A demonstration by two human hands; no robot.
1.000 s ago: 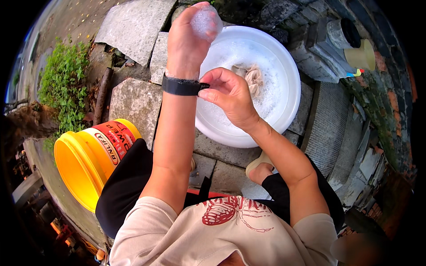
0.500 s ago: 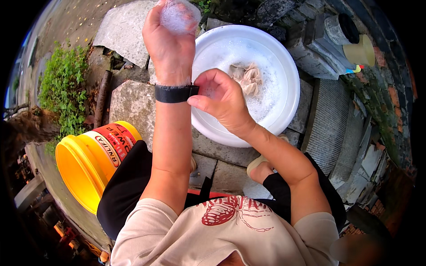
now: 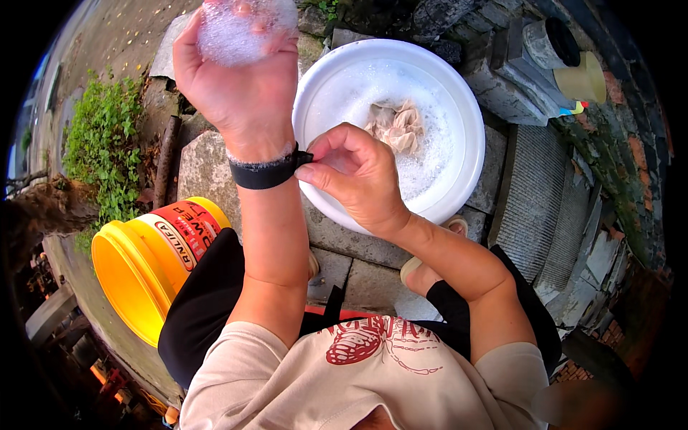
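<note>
Hands, two, both bare. Left hand (image 3: 240, 97) raised at far left of the basin, palm showing, thumb out to the left, forearm straight up from the near side; white foam (image 3: 242, 32) hides most of its fingers, so cannot tell if spread or curled. Right hand (image 3: 362, 179) comes across from the right, elbow bent, thumb and index fingertip pinching the loose end of a black wristband (image 3: 261, 174), other fingers curled in. Wristband: one, wrapped round the left wrist, suds along its far edge.

Counts: one white round basin (image 3: 469, 147) on paving slabs, right of the left hand, partly behind the right hand; one clump of beige cloth (image 3: 396, 129) in it, among suds. One yellow bucket (image 3: 118, 276) at near left by the knee, red-and-white label, mouth toward left. One leafy green plant (image 3: 104, 143) at far left, one rusty rod (image 3: 167, 158) just right of it. Far right: one dark-rimmed container (image 3: 541, 46), one pale yellow container (image 3: 582, 79) beside it, near stacked blocks (image 3: 512, 82).
</note>
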